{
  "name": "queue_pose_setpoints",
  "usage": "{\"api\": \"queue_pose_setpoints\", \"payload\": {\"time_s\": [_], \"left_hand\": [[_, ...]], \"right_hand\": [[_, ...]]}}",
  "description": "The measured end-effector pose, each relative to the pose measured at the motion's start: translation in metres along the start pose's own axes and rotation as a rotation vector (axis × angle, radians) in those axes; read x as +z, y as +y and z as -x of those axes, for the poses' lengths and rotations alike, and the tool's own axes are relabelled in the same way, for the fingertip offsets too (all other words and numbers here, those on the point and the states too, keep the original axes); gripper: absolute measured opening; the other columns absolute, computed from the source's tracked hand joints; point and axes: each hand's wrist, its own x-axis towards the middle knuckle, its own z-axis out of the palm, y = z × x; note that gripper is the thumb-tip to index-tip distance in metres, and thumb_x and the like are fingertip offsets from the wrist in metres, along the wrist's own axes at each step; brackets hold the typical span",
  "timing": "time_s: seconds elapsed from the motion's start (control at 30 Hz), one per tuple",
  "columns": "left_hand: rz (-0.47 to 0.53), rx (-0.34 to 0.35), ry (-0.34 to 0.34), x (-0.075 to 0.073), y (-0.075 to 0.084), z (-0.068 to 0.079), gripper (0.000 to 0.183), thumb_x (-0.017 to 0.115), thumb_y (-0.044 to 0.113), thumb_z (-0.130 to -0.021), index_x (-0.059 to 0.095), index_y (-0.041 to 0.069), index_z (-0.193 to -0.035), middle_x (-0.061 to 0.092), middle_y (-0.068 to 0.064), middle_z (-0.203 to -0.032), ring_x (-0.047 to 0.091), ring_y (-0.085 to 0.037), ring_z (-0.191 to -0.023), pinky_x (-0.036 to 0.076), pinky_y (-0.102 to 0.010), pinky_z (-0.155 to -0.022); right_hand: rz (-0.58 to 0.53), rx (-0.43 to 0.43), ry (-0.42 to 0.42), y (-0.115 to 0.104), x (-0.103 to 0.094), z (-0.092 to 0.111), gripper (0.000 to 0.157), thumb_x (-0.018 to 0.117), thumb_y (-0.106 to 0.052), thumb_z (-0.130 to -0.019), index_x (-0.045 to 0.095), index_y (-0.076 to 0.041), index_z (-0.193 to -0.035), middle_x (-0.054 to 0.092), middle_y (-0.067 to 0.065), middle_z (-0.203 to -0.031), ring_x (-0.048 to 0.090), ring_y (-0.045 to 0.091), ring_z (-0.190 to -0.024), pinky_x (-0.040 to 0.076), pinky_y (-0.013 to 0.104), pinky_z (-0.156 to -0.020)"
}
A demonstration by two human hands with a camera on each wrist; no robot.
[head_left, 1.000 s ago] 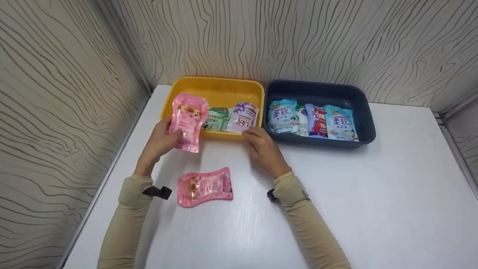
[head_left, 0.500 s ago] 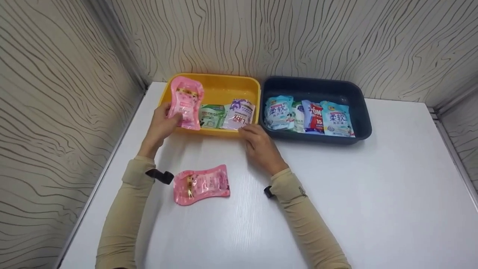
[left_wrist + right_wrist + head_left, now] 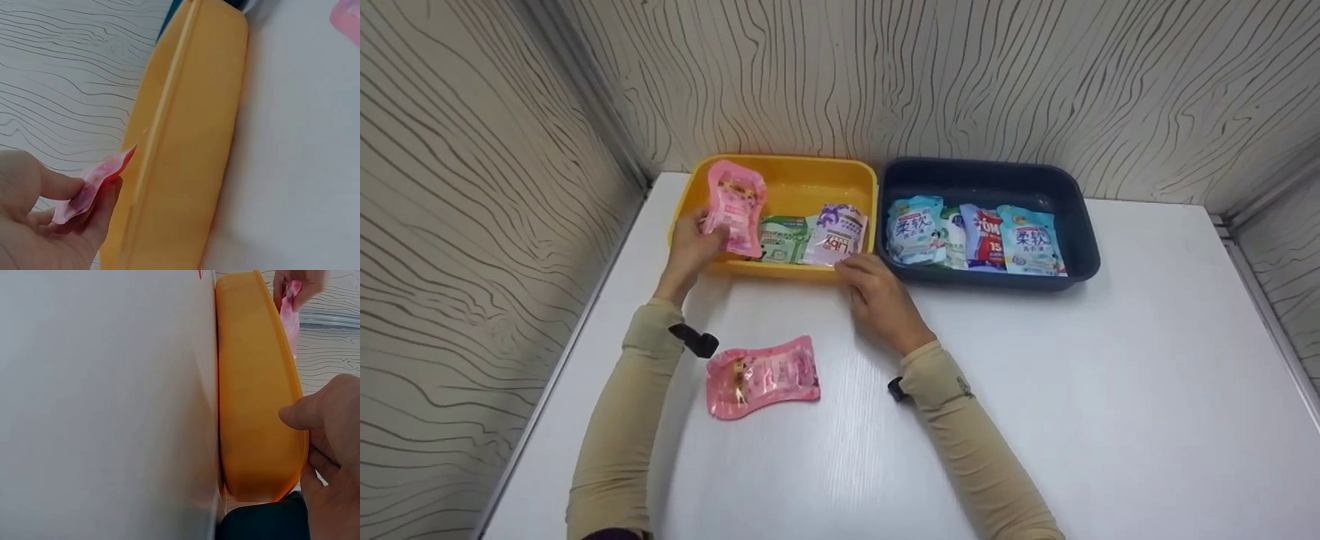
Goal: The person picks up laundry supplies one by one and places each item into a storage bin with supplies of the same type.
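My left hand [image 3: 694,244] pinches a pink laundry detergent pouch [image 3: 737,206] between thumb and fingers. The pouch is tilted over the left end of a yellow bin [image 3: 780,271], its lower end near the front rim. In the left wrist view the pouch [image 3: 93,191] shows edge-on beside the bin's wall. At the bin's front right, my right hand [image 3: 881,300] grips the rim, thumb outside and fingers inside in the right wrist view. A green pouch [image 3: 785,240] and a purple-white pouch [image 3: 836,236] lean inside. Another pink pouch [image 3: 765,377] lies flat on the table in front.
A navy bin [image 3: 982,169] stands close against the yellow bin's right side. Inside it lean two light-blue pouches, a green-white pouch [image 3: 956,238] and a red-purple pouch [image 3: 984,238]. Patterned walls rise behind and left of the white table [image 3: 1147,360].
My left hand has carried the pink pouch farther back from the bin's front edge, over its left end. The right hand stays on the rim; the view has shifted slightly.
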Motion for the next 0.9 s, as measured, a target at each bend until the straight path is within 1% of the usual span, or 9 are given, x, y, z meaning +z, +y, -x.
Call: {"api": "queue_pose_setpoints", "payload": {"time_s": [0.13, 0.27, 0.37, 0.47, 0.5, 0.6, 0.73, 0.8, 0.9], "left_hand": [[-0.071, -0.008, -0.024, 0.005, -0.006, -0.005, 0.052, 0.057, 0.015, -0.108, 0.046, 0.001, -0.157, 0.059, -0.018, -0.148, 0.062, -0.028, -0.12, 0.056, -0.038, -0.11], [-0.138, 0.03, -0.049, 0.008, -0.01, -0.008, 0.052, 0.056, 0.016, -0.108, 0.044, 0.0, -0.156, 0.057, -0.019, -0.149, 0.058, -0.03, -0.125, 0.052, -0.042, -0.115], [-0.191, 0.063, -0.066, 0.01, -0.012, -0.01, 0.051, 0.056, 0.014, -0.108, 0.045, -0.001, -0.155, 0.057, -0.021, -0.149, 0.057, -0.033, -0.127, 0.051, -0.045, -0.117], [-0.258, 0.065, -0.075, 0.012, -0.012, -0.012, 0.05, 0.056, 0.012, -0.106, 0.047, -0.003, -0.153, 0.057, -0.022, -0.148, 0.056, -0.035, -0.129, 0.05, -0.046, -0.118], [-0.278, 0.057, -0.072, 0.012, -0.011, -0.013, 0.05, 0.057, 0.012, -0.106, 0.047, -0.003, -0.153, 0.057, -0.022, -0.148, 0.056, -0.036, -0.128, 0.049, -0.046, -0.119], [-0.316, 0.0, -0.061, 0.013, -0.009, -0.013, 0.05, 0.058, 0.014, -0.105, 0.047, -0.002, -0.151, 0.058, -0.021, -0.145, 0.056, -0.035, -0.126, 0.048, -0.045, -0.12], [-0.347, -0.066, -0.048, 0.014, -0.006, -0.013, 0.047, 0.06, 0.015, -0.105, 0.05, 0.001, -0.149, 0.06, -0.018, -0.137, 0.058, -0.032, -0.118, 0.052, -0.042, -0.116], [-0.368, -0.07, -0.042, 0.015, -0.005, -0.014, 0.047, 0.06, 0.015, -0.105, 0.05, 0.001, -0.149, 0.06, -0.018, -0.136, 0.058, -0.032, -0.117, 0.053, -0.042, -0.115], [-0.398, -0.065, -0.027, 0.015, -0.007, -0.015, 0.049, 0.061, 0.015, -0.106, 0.047, 0.002, -0.151, 0.059, -0.016, -0.139, 0.057, -0.031, -0.118, 0.05, -0.042, -0.118]], "right_hand": [[-0.011, 0.014, -0.014, -0.001, -0.001, 0.0, 0.036, 0.069, 0.002, -0.099, 0.073, -0.004, -0.134, 0.069, 0.013, -0.137, 0.061, 0.029, -0.134, 0.047, 0.036, -0.12], [-0.01, 0.01, -0.013, -0.002, -0.001, -0.001, 0.035, 0.068, 0.001, -0.1, 0.073, -0.004, -0.135, 0.069, 0.012, -0.137, 0.061, 0.028, -0.134, 0.047, 0.035, -0.12], [-0.008, 0.001, -0.006, -0.001, -0.002, 0.0, 0.035, 0.069, 0.001, -0.1, 0.073, -0.004, -0.134, 0.069, 0.013, -0.136, 0.062, 0.029, -0.133, 0.048, 0.036, -0.12], [-0.008, -0.008, -0.001, -0.001, -0.001, 0.0, 0.035, 0.07, 0.003, -0.098, 0.074, -0.004, -0.133, 0.07, 0.014, -0.135, 0.062, 0.03, -0.133, 0.048, 0.037, -0.119], [-0.007, -0.012, 0.0, 0.0, -0.001, 0.0, 0.035, 0.07, 0.004, -0.098, 0.075, -0.004, -0.132, 0.07, 0.014, -0.135, 0.062, 0.031, -0.133, 0.048, 0.037, -0.119], [0.001, -0.015, -0.003, 0.0, 0.0, 0.0, 0.036, 0.069, 0.005, -0.097, 0.076, -0.005, -0.131, 0.071, 0.013, -0.133, 0.062, 0.031, -0.133, 0.048, 0.038, -0.12], [0.001, -0.01, -0.001, 0.0, 0.001, -0.001, 0.036, 0.068, 0.006, -0.097, 0.075, -0.004, -0.131, 0.072, 0.013, -0.133, 0.063, 0.035, -0.132, 0.048, 0.041, -0.12], [-0.007, -0.005, 0.0, 0.0, 0.0, -0.001, 0.036, 0.069, 0.006, -0.096, 0.075, -0.003, -0.131, 0.071, 0.014, -0.133, 0.063, 0.037, -0.133, 0.048, 0.042, -0.12], [-0.009, 0.003, -0.003, 0.001, 0.0, -0.002, 0.036, 0.069, 0.006, -0.097, 0.075, -0.003, -0.132, 0.071, 0.014, -0.134, 0.062, 0.036, -0.133, 0.048, 0.041, -0.12]]}}
